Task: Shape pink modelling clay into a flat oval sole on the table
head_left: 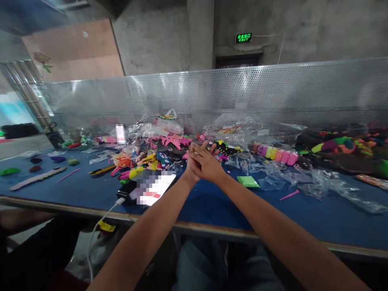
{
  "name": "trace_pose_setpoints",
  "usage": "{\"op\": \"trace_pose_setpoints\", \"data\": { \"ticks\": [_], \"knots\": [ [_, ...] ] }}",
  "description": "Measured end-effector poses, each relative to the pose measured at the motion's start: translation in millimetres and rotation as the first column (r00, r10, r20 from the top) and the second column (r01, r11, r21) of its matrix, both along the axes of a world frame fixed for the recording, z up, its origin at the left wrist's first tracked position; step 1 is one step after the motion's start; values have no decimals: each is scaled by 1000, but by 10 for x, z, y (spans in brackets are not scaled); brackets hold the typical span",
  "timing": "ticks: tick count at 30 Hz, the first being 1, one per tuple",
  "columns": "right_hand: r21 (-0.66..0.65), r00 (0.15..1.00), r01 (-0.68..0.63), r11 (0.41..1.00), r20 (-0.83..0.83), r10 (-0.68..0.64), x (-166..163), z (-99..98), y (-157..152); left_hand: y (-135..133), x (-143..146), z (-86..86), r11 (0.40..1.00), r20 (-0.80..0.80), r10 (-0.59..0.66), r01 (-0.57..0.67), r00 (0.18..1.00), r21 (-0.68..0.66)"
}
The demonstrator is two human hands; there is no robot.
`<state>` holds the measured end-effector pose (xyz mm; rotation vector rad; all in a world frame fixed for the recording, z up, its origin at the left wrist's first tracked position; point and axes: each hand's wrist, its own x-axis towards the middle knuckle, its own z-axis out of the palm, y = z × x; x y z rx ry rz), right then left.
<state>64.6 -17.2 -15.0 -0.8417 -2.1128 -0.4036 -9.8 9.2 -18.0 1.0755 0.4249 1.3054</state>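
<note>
Above the middle of the blue table, my left hand (pixel 193 163) and my right hand (pixel 207 163) are laid palm against palm. The right one crosses over the left, and fingers of both are stretched out. Whatever may lie between the palms is hidden. Just behind them are a pink splash-shaped piece (pixel 174 140) and a black piece with yellow blotches (pixel 228 149). A flat light-green packet (pixel 247 181) lies to the right of my hands. Left of my left forearm, a lit phone (pixel 159 188) rests near a black device (pixel 127 192).
A perforated metal screen (pixel 197 93) stands along the table's back edge. Crumpled clear plastic (pixel 318 182) and colourful clay pieces (pixel 123 159) cover the rear. A pink tool (pixel 289 195) and a yellow cutter (pixel 102 170) lie on the blue table (pixel 218 210). A white cable (pixel 97 226) hangs over the front edge.
</note>
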Motion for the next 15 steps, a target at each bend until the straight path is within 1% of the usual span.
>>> {"op": "trace_pose_setpoints", "data": {
  "ticks": [2, 5, 6, 7, 9, 11, 13, 15],
  "knots": [
    [-72, 999, 36, 997, -18, -37, 14, 3, 28, 25, -68, 41, 998, 32, -46, 47, 998, -34],
    [-184, 984, 148, 972, -75, -164, 168, 39, 95, 42, -167, 61, 979, 152, -124, 146, 981, -141],
    [-217, 971, 175, 960, -125, -205, 243, 57, 123, 43, -187, 59, 968, 197, -152, 186, 968, -167],
    [-257, 951, 176, 950, -204, -231, 318, 76, 152, 42, -199, 53, 958, 233, -181, 225, 955, -180],
    [-324, 870, 138, 936, -411, -271, 449, 105, 206, 41, -200, 40, 948, 251, -229, 274, 941, -161],
    [-371, 777, 57, 927, -567, -275, 530, 114, 237, 44, -186, 27, 947, 229, -256, 291, 939, -136],
    [-386, 699, -37, 922, -669, -252, 559, 101, 238, 51, -172, 17, 946, 212, -271, 301, 939, -124],
    [-360, 640, -121, 925, -740, -205, 552, 77, 212, 58, -167, 9, 946, 215, -280, 307, 936, -107]
  ]
}}
